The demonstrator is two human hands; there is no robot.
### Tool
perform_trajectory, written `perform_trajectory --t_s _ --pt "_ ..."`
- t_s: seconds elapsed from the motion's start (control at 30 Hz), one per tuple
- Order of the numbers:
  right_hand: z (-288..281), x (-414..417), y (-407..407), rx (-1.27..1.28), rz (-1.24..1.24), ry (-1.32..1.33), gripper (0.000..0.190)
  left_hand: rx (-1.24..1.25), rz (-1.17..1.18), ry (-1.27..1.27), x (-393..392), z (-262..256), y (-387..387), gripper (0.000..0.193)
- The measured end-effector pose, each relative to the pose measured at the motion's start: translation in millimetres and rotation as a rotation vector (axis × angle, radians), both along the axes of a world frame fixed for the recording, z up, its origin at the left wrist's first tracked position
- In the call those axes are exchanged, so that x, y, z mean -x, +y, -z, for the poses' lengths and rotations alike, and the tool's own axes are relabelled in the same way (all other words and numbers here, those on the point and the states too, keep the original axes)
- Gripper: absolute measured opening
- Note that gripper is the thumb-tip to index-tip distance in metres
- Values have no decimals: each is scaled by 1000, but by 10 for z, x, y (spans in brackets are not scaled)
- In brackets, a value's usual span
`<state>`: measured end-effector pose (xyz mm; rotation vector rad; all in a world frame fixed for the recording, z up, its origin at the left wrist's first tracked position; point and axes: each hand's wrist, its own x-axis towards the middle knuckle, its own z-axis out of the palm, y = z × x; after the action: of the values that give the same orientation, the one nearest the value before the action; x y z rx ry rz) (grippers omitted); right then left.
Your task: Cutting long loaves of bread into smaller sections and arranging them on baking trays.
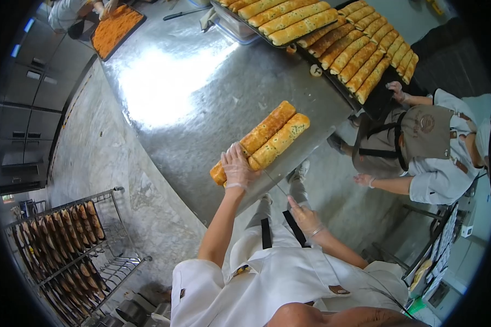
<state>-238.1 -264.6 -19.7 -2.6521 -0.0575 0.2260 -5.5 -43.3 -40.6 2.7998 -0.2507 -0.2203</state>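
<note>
Two long golden baked rolls lie side by side on the steel worktable (172, 135). The browner roll (266, 126) is on the far side; the roll with green flecks (284, 139) is nearer me. My left hand (236, 167), in a clear plastic glove, rests across both rolls towards their left end and hides part of them. In my right hand (306, 218), also gloved, is the handle of a thin knife (275, 182). Its blade reaches up to the near roll beside my left hand's fingers; I cannot tell how deep it sits.
Trays of baked rolls (347, 53) stand at the far right, where a co-worker in an apron (423, 126) stands. Another person's hands are over a tray of orange crumbs (116, 28) at far left. Another knife (182, 14) lies at the back. A wire rack (118, 261) stands lower left.
</note>
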Motion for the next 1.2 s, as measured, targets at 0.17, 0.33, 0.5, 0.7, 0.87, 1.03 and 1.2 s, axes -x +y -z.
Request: perform_trajectory --t_s 0.17,0.33,0.5,0.7,0.87,1.03,1.2 --pt "-63 -10 55 25 2 18 73 -13 14 -33 29 43 30 125" --pt "-67 -169 126 35 -27 83 78 10 17 -6 29 11 27 123" --pt "-31 -1138 519 -36 -47 161 73 53 16 -21 43 -15 18 122" --pt "-167 -250 152 -104 -13 292 76 -25 20 17 13 -14 -11 120" --pt "-120 -1043 413 -206 -5 324 85 -35 14 26 60 6 -112 121" --pt "45 -577 308 -122 -5 238 86 -89 13 73 16 -52 -50 121" --pt "167 -373 235 -54 8 186 85 -134 19 67 37 -86 -133 120"
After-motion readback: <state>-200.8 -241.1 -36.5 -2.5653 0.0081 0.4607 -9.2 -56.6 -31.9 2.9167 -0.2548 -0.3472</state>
